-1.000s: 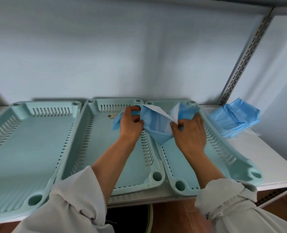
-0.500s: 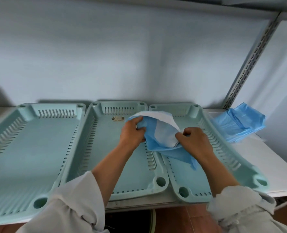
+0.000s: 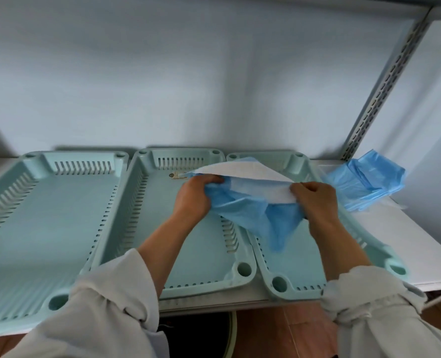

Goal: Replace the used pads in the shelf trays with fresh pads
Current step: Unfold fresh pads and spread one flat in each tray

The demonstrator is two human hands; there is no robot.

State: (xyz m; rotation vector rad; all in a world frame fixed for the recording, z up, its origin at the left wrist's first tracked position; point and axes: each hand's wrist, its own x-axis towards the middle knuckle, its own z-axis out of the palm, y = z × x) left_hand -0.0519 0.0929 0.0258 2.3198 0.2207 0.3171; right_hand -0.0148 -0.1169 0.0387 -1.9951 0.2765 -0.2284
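On the white shelf [image 3: 421, 244] stood 3 pale green trays side by side, their rims touching or nearly so. The left tray [image 3: 46, 215] lay bare, slotted along its walls. The middle tray [image 3: 142, 228] showed a small label near its far end. Over it the left hand [image 3: 196, 200] had its fingers curled round the left edge of a blue and white pad [image 3: 248, 200], which hung partly unfolded in the air between the 2 hands, above the seam of the middle tray and the right tray [image 3: 291, 267]. Its white face turned up at the far side, and a blue corner drooped toward the right tray's floor. The right hand [image 3: 315, 200] pinched the pad's right edge, fingers closed on it. Further right, beside the right tray and near the slotted metal upright [image 3: 385, 81], a stack of folded blue pads [image 3: 364, 184] rested on the shelf. Pale sleeves [image 3: 105, 311] covered both forearms.
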